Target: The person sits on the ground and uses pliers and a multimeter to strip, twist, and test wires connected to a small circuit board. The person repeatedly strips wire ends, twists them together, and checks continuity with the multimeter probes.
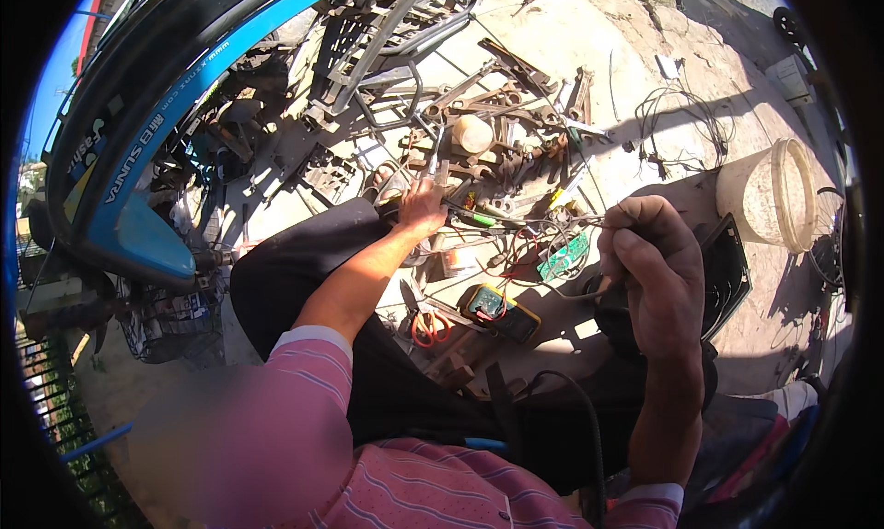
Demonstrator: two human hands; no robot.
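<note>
My right hand (656,271) is raised at the right, its thumb and fingers pinched together on a thin dark wire (562,223). That wire runs leftward toward my left hand. Stretched forward among loose tools, my left hand (422,207) has its fingers bunched; what they grip is hard to make out. Between the hands lie a green circuit board (564,256) and tangled thin leads. Nearer me are a yellow-and-black multimeter (502,313) and orange-handled scissors (428,328). A small spool (459,262) sits close to my left forearm.
Several wrenches (502,105) and metal parts spread over the ground ahead, around a pale round container (472,135). A dirty white bucket (764,197) lies tipped at the right, with coiled cable (681,128) beyond. A blue-and-black vehicle panel (157,142) arches over the left.
</note>
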